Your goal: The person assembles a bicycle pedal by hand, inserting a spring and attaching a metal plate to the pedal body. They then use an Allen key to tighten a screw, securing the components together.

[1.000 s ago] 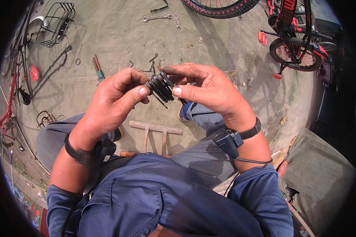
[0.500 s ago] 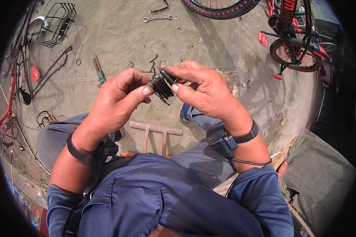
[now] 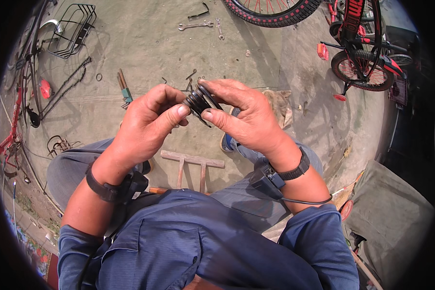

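A small black round bicycle part (image 3: 198,100), ribbed like a stack of rings, sits between both my hands above my knees. My left hand (image 3: 147,123) pinches its left side with thumb and fingers. My right hand (image 3: 239,116) grips its right side, thumb under and fingers over it. Part of the piece is hidden behind my fingers. Both wrists wear black bands. I sit over a concrete floor (image 3: 145,53), in a blue shirt and grey trousers.
A wooden T-shaped frame (image 3: 193,162) lies between my legs. Wrenches (image 3: 200,24) and small tools (image 3: 124,87) lie on the floor ahead. A wire basket (image 3: 72,29) and chain are at the left; a red-tyred wheel (image 3: 270,9) and small red-and-black bicycle (image 3: 367,53) beyond.
Both hands have shifted slightly left and up with the black part. My right fingers have turned over it, changing their grip.
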### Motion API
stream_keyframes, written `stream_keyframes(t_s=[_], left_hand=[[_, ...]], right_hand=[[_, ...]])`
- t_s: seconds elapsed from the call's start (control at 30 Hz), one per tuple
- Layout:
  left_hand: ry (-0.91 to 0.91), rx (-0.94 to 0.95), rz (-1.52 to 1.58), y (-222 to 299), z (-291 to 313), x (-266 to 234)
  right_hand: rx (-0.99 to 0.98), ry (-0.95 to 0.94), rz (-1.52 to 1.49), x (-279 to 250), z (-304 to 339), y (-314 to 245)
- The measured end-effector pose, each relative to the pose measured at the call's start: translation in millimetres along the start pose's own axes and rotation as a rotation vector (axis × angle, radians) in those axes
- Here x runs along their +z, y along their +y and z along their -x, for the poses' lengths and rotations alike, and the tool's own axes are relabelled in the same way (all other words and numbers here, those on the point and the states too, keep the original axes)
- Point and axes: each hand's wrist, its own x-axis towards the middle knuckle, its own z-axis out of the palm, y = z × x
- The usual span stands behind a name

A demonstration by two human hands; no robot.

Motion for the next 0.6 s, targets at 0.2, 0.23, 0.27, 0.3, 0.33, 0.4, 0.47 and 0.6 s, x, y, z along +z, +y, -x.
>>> stream_keyframes(t_s=[0.2, 0.23, 0.27, 0.3, 0.33, 0.4, 0.47, 0.6], left_hand=[[-0.009, -0.023, 0.017, -0.9, -0.6, -2.8], [-0.009, -0.026, 0.04, -1.5, -0.8, -2.7], [-0.008, -0.028, 0.063, -2.2, -0.9, -2.7], [-0.016, -0.029, 0.077, -2.5, -1.0, -3.1], [-0.022, -0.031, 0.09, -2.8, -1.3, -3.9], [-0.028, -0.035, 0.116, -3.5, -1.4, -4.4], [-0.026, -0.038, 0.142, -4.1, -1.7, -4.4], [-0.036, -0.045, 0.17, -4.3, -1.9, -5.0]], right_hand=[[0.092, 0.015, -0.12, 6.1, 2.5, -2.5], [0.117, 0.029, -0.195, 7.9, 2.8, -2.7], [0.127, 0.03, -0.21, 8.0, 3.5, -2.8], [0.136, 0.03, -0.225, 8.1, 4.0, -2.8], [0.143, 0.03, -0.235, 8.3, 4.1, -2.4], [0.137, 0.043, -0.258, 9.0, 4.0, -1.3], [0.12, 0.048, -0.244, 8.9, 3.6, -0.2], [0.082, 0.047, -0.185, 8.2, 3.3, 1.1]])
